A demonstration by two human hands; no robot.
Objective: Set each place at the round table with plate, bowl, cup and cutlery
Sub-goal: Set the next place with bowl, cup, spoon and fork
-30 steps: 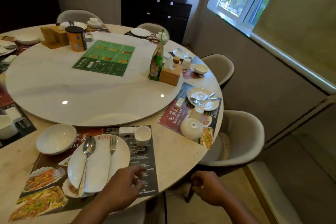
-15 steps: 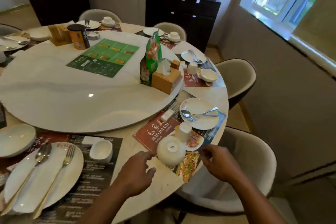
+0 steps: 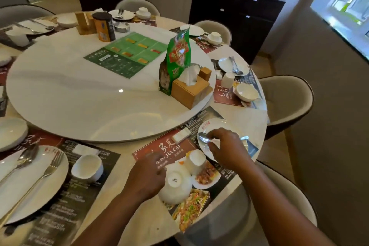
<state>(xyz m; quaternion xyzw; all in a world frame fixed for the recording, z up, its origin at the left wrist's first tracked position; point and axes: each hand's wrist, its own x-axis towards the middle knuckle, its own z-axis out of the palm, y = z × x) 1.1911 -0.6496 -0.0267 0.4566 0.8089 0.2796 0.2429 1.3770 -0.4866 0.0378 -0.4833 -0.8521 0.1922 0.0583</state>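
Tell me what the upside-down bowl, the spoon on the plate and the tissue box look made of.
Upside-down bowl: glazed white ceramic by its glossy surface and stamped base. Spoon: polished metal, likely steel, with mirror-like reflections. Tissue box: probably wood or bamboo, matte tan; its grain is too blurred to confirm.

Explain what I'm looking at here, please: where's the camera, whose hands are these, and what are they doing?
There is no machine: a person wears a wide-angle camera on the head, looking down at their own bare hands. The left hand rests against an upside-down white bowl on a printed placemat. The right hand reaches over a white plate, fingers on the spoon lying there; whether it is gripped I cannot tell. An upturned cup stands between them. The round table carries a big turntable with a tissue box and a green snack bag.
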